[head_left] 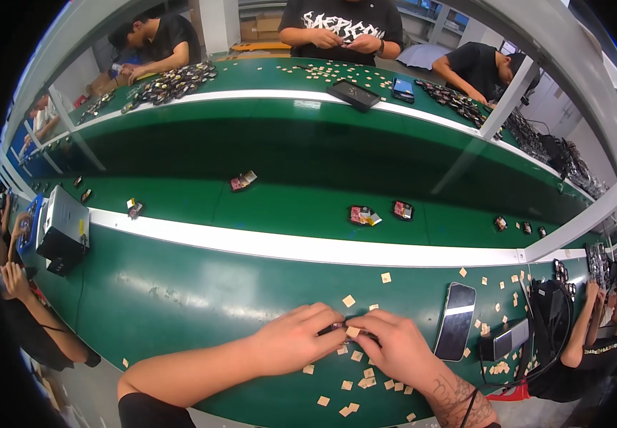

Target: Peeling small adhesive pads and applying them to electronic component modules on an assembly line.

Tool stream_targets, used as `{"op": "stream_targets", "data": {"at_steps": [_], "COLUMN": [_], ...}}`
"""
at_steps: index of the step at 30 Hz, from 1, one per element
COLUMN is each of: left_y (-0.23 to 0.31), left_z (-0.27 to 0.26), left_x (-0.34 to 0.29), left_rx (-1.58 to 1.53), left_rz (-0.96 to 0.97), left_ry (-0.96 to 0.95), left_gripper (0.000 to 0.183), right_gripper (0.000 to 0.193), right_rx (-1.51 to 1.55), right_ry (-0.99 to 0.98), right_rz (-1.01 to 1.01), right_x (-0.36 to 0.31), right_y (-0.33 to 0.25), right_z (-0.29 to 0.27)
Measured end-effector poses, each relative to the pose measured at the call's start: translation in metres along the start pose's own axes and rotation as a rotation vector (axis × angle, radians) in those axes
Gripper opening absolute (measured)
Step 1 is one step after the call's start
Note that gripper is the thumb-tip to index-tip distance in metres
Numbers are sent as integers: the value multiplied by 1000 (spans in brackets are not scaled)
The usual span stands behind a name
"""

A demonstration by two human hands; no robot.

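At the near edge of the green bench, both hands meet over a small dark part [333, 327], mostly hidden by fingers. My left hand [298, 339] is closed around it. A small tan square piece [353, 332] shows at the fingertips of my right hand [396, 347], whose thumb and forefinger are pinched together there. Whether that square touches the dark part I cannot tell. More tan squares [357, 356] lie scattered on the bench below and around my hands, with one square [349, 301] just beyond my fingers.
Right of my right hand lie a phone [455, 321] and a dark box-shaped device [505, 340] with cables. Beyond a white rail [287, 247], a green belt [287, 207] carries several small dark assemblies [363, 215]. A boxy machine [64, 228] stands at left. Co-workers sit around.
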State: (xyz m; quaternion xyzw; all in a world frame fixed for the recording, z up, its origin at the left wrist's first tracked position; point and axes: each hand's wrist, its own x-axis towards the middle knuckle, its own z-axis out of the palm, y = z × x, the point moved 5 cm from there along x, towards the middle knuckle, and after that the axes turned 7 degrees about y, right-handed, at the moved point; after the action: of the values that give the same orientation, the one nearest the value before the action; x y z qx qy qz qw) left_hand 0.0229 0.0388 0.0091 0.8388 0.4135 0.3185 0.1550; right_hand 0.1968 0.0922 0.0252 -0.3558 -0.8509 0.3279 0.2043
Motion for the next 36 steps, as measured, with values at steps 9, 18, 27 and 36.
{"op": "stream_targets", "data": {"at_steps": [9,18,27,36], "left_y": [2,2,3,4], "left_z": [-3,-3,-9,-11], "left_x": [4,4,6,17], "left_rx": [-66,-100,-96,-465], "left_rz": [-44,-53,-47,-507], "left_ry": [88,70,129,135], "left_gripper": [28,29,40,27], "right_gripper": [21,21,18,20], "right_rx": [175,91,154,493], "right_ry": [23,135,263,230], "right_rz": [136,105,129,141], "right_x": [0,-4,1,-6], "right_y": [9,3,7,4], "right_z": [0,7,3,-4]}}
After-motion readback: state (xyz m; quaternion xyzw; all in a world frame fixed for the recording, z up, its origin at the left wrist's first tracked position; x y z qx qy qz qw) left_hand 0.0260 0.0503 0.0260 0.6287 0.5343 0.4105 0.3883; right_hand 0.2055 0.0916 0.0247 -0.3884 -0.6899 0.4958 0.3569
